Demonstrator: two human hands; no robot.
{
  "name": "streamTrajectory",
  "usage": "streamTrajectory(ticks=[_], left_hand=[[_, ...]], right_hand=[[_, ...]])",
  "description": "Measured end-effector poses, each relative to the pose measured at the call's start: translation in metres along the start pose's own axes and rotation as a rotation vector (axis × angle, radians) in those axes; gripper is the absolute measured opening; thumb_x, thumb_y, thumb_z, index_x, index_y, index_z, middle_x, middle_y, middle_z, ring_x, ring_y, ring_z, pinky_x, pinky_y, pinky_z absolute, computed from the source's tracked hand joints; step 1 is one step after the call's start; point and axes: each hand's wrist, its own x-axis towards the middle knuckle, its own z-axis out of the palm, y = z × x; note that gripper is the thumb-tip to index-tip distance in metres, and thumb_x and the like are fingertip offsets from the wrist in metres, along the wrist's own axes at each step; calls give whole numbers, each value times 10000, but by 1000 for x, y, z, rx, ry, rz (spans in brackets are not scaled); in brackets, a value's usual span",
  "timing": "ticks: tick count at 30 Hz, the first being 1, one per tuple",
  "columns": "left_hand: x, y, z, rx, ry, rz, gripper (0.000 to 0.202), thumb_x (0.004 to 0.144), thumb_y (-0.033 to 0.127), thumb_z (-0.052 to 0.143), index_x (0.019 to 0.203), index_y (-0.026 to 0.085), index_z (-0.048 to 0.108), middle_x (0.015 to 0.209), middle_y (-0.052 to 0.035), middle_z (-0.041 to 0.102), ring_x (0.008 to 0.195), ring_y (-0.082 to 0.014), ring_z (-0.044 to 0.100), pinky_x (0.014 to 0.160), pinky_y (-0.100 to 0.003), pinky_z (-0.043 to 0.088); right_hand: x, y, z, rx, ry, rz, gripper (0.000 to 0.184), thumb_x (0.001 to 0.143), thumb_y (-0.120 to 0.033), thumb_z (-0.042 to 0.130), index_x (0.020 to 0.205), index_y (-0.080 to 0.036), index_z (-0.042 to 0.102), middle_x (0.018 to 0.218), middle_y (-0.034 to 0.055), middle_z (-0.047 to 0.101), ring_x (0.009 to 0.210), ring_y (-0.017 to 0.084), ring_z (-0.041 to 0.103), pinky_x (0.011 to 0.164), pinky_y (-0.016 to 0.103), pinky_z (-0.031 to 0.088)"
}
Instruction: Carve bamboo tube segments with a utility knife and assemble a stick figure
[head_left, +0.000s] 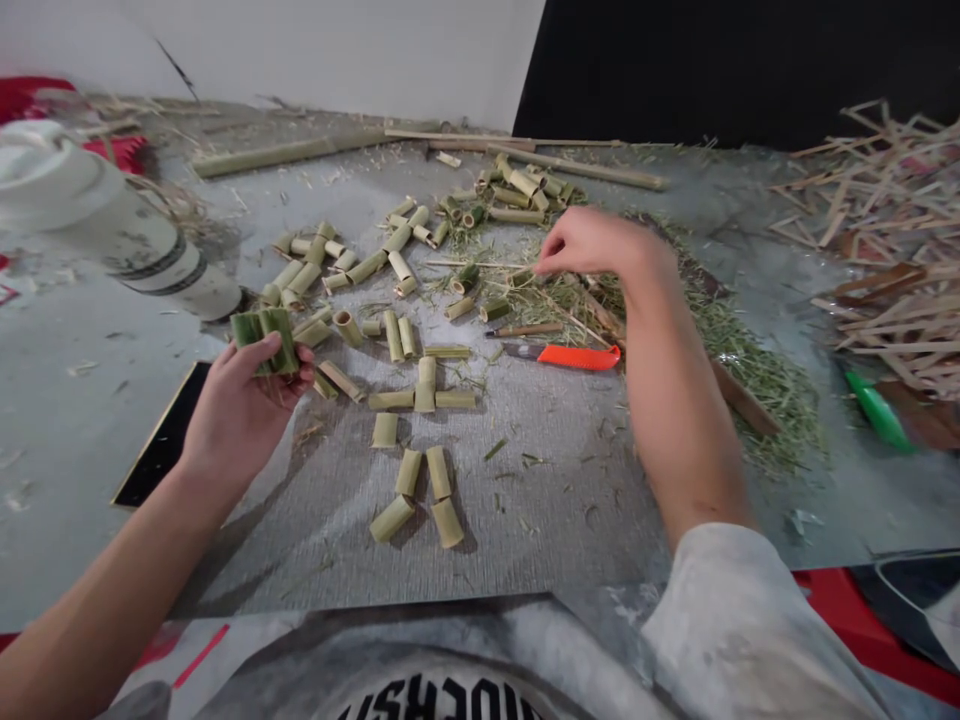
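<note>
My left hand is closed around green bamboo pieces held side by side above the left part of the table. My right hand reaches over the green shavings with its fingertips pinched together. What they hold, if anything, I cannot make out; a short bamboo piece and a thin stick lie right by them. Several pale bamboo pieces form a figure-like layout in the middle, with a separate square piece beside it. More cut tubes are scattered behind.
A knife with an orange handle lies below my right hand, near a thin brown stick. Green shavings and a heap of thin wooden strips spread rightward. At left stand a white cup and a black flat box.
</note>
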Motion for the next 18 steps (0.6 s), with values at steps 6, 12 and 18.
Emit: streamTrajectory(ticks=[6,12,18], left_hand=[[-3,0,6,2,28,8,54,916,105,700,903,157,707,789,-34,740,672,-125,703,579,-180,606],[-5,2,8,3,42,5,96,934,86,667,908,162,719,786,-15,741,681,-120,705,588,-179,604],[-7,4,10,9,80,-17,101,925,87,682,882,174,710,789,17,738,701,-109,700,598,-179,597]], right_hand=[[-41,-39,-40,173,163,-123,278,984,-506,787,826,-278,776,822,48,711,737,218,544,713,393,432],[-54,-29,-51,256,452,130,207,993,-295,795,850,-149,828,775,55,716,676,124,469,728,359,379],[-57,21,-61,480,806,323,396,1109,-258,579,1315,-8,808,1201,273,838,777,120,703,660,297,432]])
